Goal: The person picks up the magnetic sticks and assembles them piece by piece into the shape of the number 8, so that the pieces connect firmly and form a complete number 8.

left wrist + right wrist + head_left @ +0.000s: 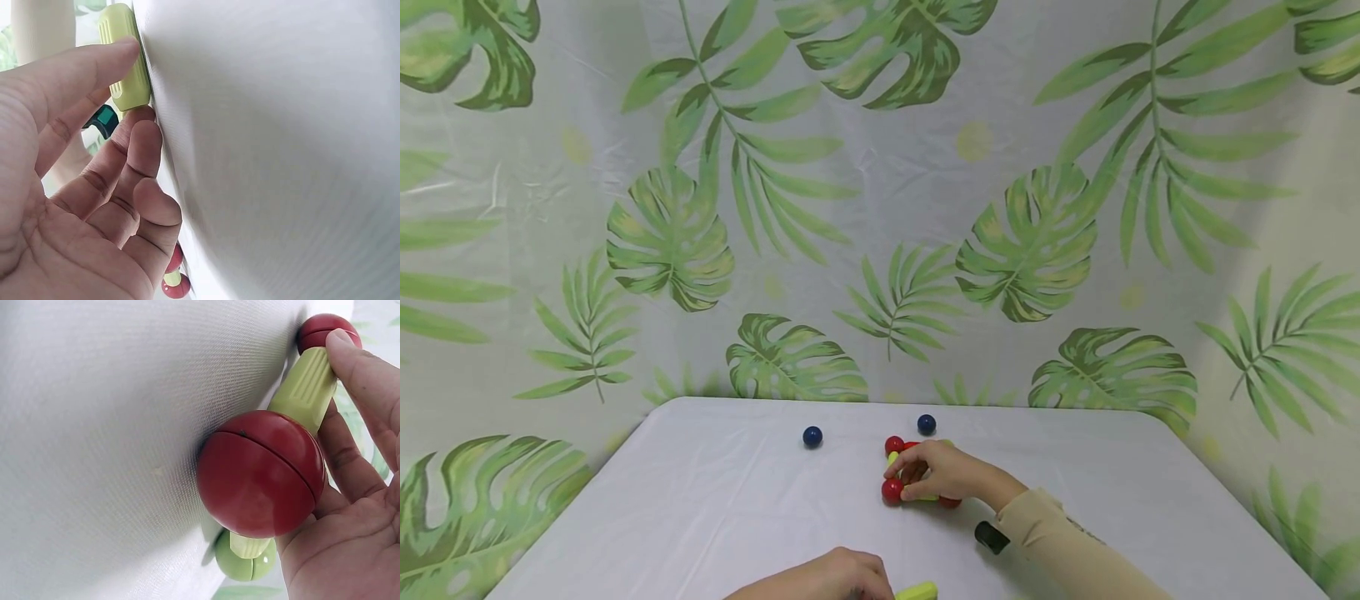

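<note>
My right hand (943, 471) reaches over a frame of rods and balls on the table. Its thumb tip lies on a red ball (322, 331) where a yellow-green rod (305, 390) joins it, with the fingers curled behind. A bigger-looking red ball (259, 475) sits at the rod's near end, and a green ball (247, 557) shows beyond it. The palm hides part of this frame in the head view. At the front, my left hand (842, 575) pinches a loose yellow-green rod (128, 62) between thumb and fingers, close over the tabletop.
Two dark blue balls, one to the left (812, 437) and one behind the frame (927, 424), stand toward the back of the white table (700, 492). A dark cylindrical piece (992, 537) shows beside the right forearm. A leaf-patterned curtain (880, 208) hangs behind.
</note>
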`<action>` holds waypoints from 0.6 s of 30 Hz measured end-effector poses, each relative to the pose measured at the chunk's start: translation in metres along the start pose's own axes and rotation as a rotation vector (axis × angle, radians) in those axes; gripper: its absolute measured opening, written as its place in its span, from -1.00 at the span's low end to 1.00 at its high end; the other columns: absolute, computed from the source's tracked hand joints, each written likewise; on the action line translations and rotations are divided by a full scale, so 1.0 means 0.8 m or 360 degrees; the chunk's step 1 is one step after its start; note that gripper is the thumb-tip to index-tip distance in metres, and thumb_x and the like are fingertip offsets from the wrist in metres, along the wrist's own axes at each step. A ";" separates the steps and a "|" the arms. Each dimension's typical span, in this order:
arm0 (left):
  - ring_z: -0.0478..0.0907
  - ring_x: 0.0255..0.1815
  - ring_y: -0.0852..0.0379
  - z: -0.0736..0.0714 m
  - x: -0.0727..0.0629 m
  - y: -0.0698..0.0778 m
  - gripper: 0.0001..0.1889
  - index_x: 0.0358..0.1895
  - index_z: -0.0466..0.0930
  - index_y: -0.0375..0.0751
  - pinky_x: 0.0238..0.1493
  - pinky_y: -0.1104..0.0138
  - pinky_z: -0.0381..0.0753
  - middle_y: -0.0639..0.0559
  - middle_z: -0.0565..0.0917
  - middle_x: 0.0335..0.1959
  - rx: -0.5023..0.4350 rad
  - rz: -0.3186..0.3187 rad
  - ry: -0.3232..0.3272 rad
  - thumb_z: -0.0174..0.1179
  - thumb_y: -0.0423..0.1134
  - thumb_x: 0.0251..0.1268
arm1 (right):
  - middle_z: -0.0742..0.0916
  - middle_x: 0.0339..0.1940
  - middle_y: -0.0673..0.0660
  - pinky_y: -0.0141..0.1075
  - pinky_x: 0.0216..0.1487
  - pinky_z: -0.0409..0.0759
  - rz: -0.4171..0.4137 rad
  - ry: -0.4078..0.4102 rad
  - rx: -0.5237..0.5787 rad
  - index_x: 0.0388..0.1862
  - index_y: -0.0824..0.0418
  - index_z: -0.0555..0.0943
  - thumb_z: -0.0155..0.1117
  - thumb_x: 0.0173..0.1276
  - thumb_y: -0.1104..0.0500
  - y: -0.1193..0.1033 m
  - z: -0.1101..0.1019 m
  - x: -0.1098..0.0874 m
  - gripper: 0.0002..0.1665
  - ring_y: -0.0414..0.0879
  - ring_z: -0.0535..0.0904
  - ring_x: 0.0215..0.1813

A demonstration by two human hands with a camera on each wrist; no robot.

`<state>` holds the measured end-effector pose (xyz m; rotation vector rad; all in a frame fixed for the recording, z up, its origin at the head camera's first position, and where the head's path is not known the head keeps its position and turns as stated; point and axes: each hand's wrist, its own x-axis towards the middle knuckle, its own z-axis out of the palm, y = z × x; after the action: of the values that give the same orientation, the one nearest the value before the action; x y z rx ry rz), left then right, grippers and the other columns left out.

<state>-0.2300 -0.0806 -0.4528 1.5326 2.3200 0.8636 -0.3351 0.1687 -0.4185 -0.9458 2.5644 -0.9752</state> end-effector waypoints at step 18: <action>0.50 -0.25 0.65 -0.004 0.001 0.019 -0.84 -0.03 0.82 -0.30 -0.01 0.66 0.59 0.00 0.78 -0.20 0.0014 -0.0054 -0.0210 0.31 -0.31 0.53 | 0.80 -0.24 -0.09 -0.41 -0.02 0.63 0.0002 -0.0003 -0.0034 0.02 0.04 0.79 0.55 0.39 0.23 0.002 0.000 0.004 -0.74 -0.26 0.67 -0.15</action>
<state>-0.2201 -0.0767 -0.4410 1.5011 2.2520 0.7217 -0.3382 0.1678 -0.4196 -0.9504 2.5786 -0.9475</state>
